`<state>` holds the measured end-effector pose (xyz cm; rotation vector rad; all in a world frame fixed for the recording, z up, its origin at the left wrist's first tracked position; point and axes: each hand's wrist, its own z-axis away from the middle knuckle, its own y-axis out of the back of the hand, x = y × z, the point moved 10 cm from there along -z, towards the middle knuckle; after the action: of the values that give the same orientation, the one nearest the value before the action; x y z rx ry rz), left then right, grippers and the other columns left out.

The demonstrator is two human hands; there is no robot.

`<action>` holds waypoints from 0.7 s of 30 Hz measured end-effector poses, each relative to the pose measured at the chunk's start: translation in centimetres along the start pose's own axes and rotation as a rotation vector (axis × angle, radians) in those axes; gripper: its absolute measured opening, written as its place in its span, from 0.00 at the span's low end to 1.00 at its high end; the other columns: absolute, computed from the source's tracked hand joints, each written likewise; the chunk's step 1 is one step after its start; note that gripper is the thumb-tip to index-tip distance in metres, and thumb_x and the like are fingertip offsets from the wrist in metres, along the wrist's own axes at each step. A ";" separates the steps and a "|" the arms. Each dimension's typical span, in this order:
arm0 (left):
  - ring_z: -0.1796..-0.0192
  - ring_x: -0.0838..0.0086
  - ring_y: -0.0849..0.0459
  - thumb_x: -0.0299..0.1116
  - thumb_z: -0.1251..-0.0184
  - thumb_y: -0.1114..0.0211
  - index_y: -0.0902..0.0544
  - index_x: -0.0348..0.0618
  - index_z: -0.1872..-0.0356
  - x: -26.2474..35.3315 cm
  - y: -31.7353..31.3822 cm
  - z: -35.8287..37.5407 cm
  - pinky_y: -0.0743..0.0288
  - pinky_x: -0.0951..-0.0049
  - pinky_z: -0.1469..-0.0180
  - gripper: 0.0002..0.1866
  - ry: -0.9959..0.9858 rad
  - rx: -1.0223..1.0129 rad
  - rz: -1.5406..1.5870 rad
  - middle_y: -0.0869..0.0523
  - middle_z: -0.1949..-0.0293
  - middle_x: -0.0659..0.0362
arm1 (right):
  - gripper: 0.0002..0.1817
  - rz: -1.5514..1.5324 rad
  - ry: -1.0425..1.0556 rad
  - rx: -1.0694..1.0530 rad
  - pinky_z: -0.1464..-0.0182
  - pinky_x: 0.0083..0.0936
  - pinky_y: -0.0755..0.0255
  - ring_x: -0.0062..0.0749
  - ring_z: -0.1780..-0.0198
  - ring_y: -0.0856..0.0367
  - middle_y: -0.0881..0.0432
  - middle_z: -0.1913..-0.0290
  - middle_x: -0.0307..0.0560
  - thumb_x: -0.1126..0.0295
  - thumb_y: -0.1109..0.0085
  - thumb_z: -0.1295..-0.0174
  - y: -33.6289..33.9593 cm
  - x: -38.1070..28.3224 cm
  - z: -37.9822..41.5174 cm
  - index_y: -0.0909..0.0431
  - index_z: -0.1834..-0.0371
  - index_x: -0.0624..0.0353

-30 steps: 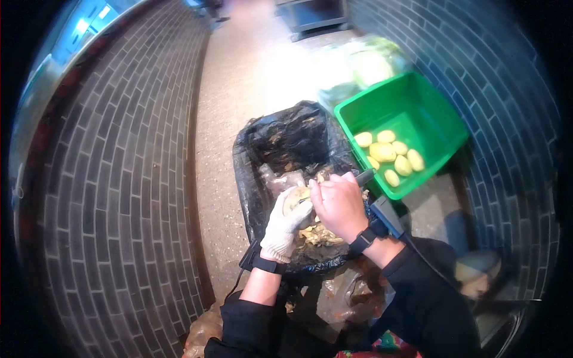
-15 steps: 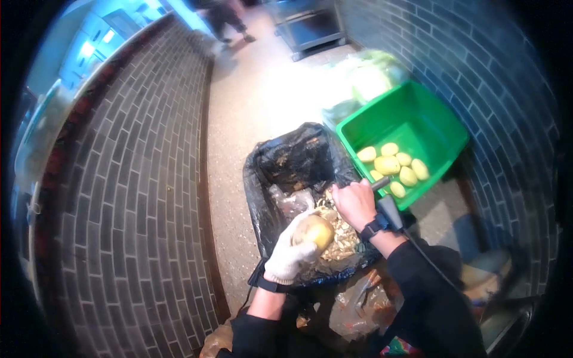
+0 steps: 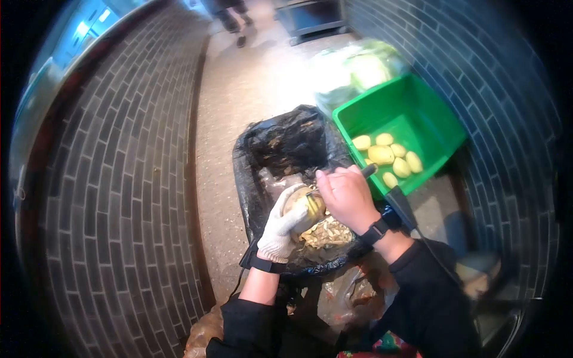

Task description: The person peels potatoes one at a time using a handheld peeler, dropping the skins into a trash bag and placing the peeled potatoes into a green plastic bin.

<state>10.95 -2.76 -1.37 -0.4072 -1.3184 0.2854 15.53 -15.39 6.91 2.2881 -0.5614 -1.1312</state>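
Note:
My left hand (image 3: 279,228), in a white knit glove, grips a partly peeled potato (image 3: 313,210) over a bin lined with a black bag (image 3: 246,179). Paler yellow strips show on the potato's right side. My bare right hand (image 3: 351,200) is closed around a peeler (image 3: 369,170); its dark handle end sticks out past the fist, and its tip meets the potato. Beneath both hands lie potato peelings (image 3: 327,234) inside the bin. To the right, a green crate (image 3: 427,119) holds several peeled potatoes (image 3: 381,155).
Brick walls stand on the left (image 3: 128,173) and right. Behind the crate sits a clear bag with pale green vegetables (image 3: 367,68). Farther off are a dark cart (image 3: 310,18) and a person's legs (image 3: 230,18). Plastic bags (image 3: 352,295) lie near my feet.
My right hand has brought the peeler onto the potato, which has turned in my left hand and now shows peeled strips. The view has shifted slightly. The distant person's legs have moved.

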 end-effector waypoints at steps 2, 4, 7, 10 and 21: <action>0.39 0.68 0.19 0.38 0.40 0.26 0.29 0.37 0.32 -0.5 0.3 -0.1 0.25 0.67 0.35 0.36 0.015 0.001 0.008 0.20 0.40 0.54 | 0.25 -0.035 0.002 -0.008 0.62 0.40 0.37 0.47 0.73 0.25 0.24 0.82 0.49 0.66 0.50 0.26 -0.1 0.1 0.3 0.26 0.87 0.56; 0.42 0.68 0.17 0.33 0.45 0.23 0.27 0.39 0.34 -0.7 0.6 0.4 0.23 0.66 0.36 0.36 0.019 0.035 -0.012 0.17 0.43 0.55 | 0.27 -0.041 -0.012 -0.006 0.61 0.41 0.36 0.47 0.73 0.24 0.22 0.83 0.49 0.63 0.51 0.26 -0.2 1.1 0.5 0.24 0.88 0.57; 0.41 0.66 0.17 0.36 0.49 0.21 0.28 0.39 0.33 0.5 -0.6 1.0 0.23 0.65 0.36 0.40 -0.026 -0.045 -0.143 0.18 0.43 0.54 | 0.28 0.376 -0.055 -0.129 0.59 0.43 0.35 0.47 0.73 0.23 0.22 0.83 0.50 0.62 0.51 0.27 -1.5 4.3 0.8 0.22 0.89 0.57; 0.39 0.62 0.18 0.38 0.53 0.20 0.29 0.38 0.33 1.6 -2.4 1.6 0.23 0.63 0.36 0.43 -0.030 -0.097 -0.016 0.18 0.42 0.51 | 0.27 0.375 -0.102 -0.072 0.57 0.43 0.32 0.47 0.73 0.20 0.20 0.83 0.52 0.60 0.49 0.30 -1.4 5.6 1.3 0.18 0.88 0.58; 0.38 0.64 0.20 0.41 0.40 0.24 0.30 0.41 0.33 0.0 1.2 -0.1 0.24 0.62 0.36 0.36 -0.137 0.151 0.034 0.21 0.39 0.53 | 0.23 0.021 -0.032 0.115 0.61 0.42 0.34 0.43 0.72 0.23 0.22 0.82 0.47 0.66 0.45 0.31 1.0 -0.2 1.3 0.23 0.88 0.55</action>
<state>11.11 -1.68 -1.97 -0.2864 -1.4141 0.4444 14.25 -16.36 7.01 2.3587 -0.6776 -1.1540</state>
